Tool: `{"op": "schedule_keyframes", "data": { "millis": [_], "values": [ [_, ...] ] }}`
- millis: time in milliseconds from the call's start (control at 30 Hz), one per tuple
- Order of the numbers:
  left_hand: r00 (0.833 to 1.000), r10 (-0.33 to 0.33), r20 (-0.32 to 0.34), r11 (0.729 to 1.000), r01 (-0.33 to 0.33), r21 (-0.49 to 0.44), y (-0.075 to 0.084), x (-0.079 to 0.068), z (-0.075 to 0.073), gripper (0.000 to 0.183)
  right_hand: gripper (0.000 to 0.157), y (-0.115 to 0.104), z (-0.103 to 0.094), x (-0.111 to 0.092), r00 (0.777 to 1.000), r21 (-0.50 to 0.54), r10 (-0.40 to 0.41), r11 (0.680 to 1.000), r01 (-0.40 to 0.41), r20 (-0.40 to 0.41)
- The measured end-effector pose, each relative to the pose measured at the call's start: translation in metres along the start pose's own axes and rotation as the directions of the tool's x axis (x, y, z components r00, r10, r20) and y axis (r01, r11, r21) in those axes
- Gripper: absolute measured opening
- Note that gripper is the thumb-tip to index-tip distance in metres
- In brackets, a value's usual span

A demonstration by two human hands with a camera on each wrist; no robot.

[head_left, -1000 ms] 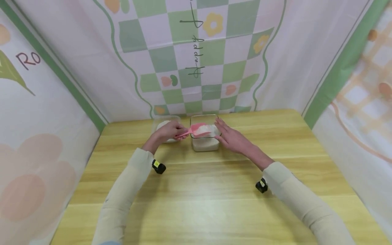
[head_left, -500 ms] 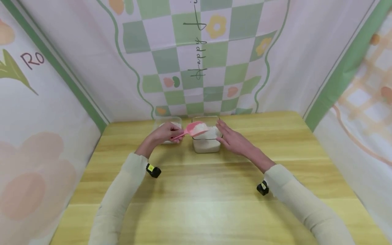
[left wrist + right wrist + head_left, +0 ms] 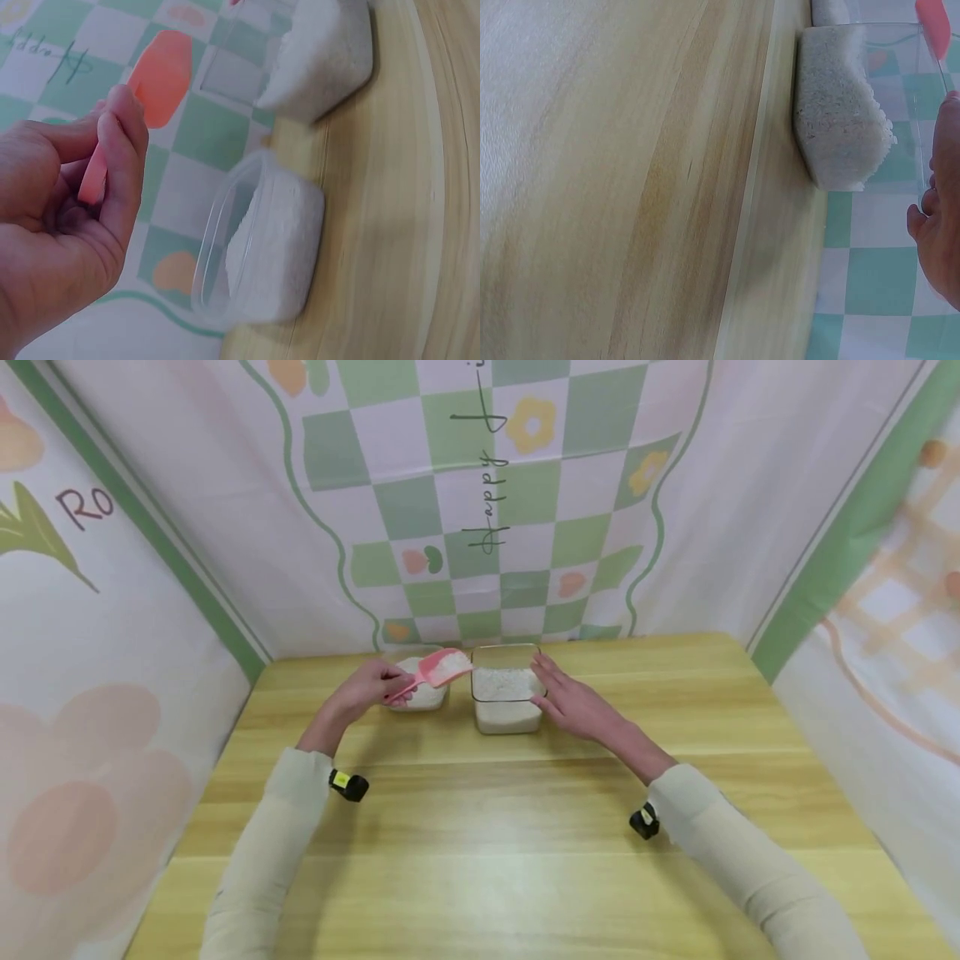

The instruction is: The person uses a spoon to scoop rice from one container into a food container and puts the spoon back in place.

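My left hand grips the handle of a pink scoop that carries white rice. The scoop is held above the left tub, its tip pointing toward the glass container. That low clear plastic tub holds white grains, seen through its wall in the left wrist view. Right of it stands a clear glass container, partly filled with rice. With fingers straight, my right hand touches the right side of the glass container near its rim.
Both containers stand near the back edge of a wooden table. A patterned cloth hangs right behind them, and more cloth covers the left and right sides. A small black camera sits at my left wrist.
My left hand has moved left with the loaded scoop, from over the glass container to over the plastic tub. My right hand has stayed at the glass container's side.
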State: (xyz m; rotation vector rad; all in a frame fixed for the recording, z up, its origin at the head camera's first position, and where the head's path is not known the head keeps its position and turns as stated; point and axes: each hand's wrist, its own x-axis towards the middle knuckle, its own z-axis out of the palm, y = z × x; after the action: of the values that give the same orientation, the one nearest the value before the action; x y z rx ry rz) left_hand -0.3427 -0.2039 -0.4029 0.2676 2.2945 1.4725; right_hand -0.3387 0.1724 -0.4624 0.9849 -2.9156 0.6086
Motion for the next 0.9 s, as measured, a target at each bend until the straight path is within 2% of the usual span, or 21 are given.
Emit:
{"op": "schedule_keyframes", "data": {
  "millis": [300, 567, 900],
  "values": [
    [0.996, -0.044, -0.078, 0.998, 0.046, 0.030, -0.011, -0.018, -0.018, 0.034, 0.065, 0.000, 0.000, 0.000, 1.000, 0.013, 0.000, 1.000, 0.000, 0.001],
    [0.983, -0.068, -0.170, 0.997, 0.074, 0.026, -0.019, -0.027, -0.030, 0.036, 0.065, 0.001, 0.000, -0.001, 1.000, 0.020, 0.002, 1.000, -0.002, -0.004],
    [0.954, -0.075, -0.290, 0.978, 0.126, 0.163, -0.024, -0.034, -0.036, 0.032, 0.065, 0.001, 0.001, 0.000, 1.000, 0.026, 0.011, 1.000, -0.011, 0.004]
  ]
}}
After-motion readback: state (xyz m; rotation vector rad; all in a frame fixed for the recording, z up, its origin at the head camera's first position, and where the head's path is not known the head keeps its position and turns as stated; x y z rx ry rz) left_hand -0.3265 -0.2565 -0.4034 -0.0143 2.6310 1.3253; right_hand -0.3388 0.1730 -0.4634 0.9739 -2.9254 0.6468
